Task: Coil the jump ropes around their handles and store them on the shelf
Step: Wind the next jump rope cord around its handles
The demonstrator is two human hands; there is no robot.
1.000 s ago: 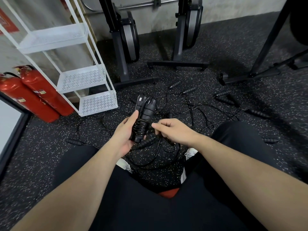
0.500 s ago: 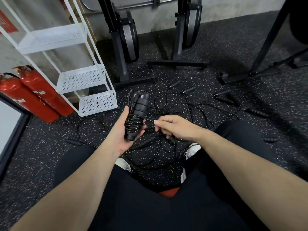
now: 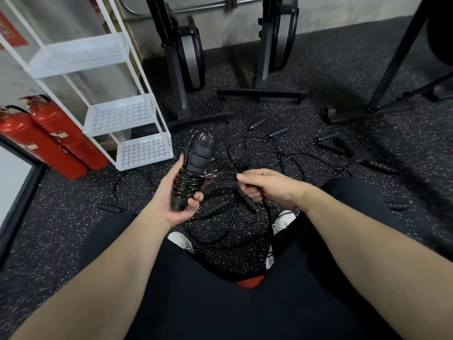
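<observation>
My left hand [image 3: 180, 201] grips a pair of black jump rope handles [image 3: 196, 165] held upright together, with thin black rope coiled round their lower half. My right hand [image 3: 267, 187] pinches the free end of that rope just to the right of the handles, pulled taut between both hands. Several other black jump ropes [image 3: 269, 155] lie tangled on the speckled floor beyond and under my hands, their handles scattered about. The white three-tier shelf [image 3: 144, 150] stands at the left, and no rope is visible on its tiers.
Two red fire extinguishers [image 3: 56, 136] lean left of the shelf. Black exercise machine stands [image 3: 262, 92] line the back wall, and another frame [image 3: 382, 104] stands at the right. My knees and white shoes [image 3: 181, 240] are below the hands.
The handles turned in my left hand and shifted slightly left. My right hand drew the rope end out to the right, pulling it taut.
</observation>
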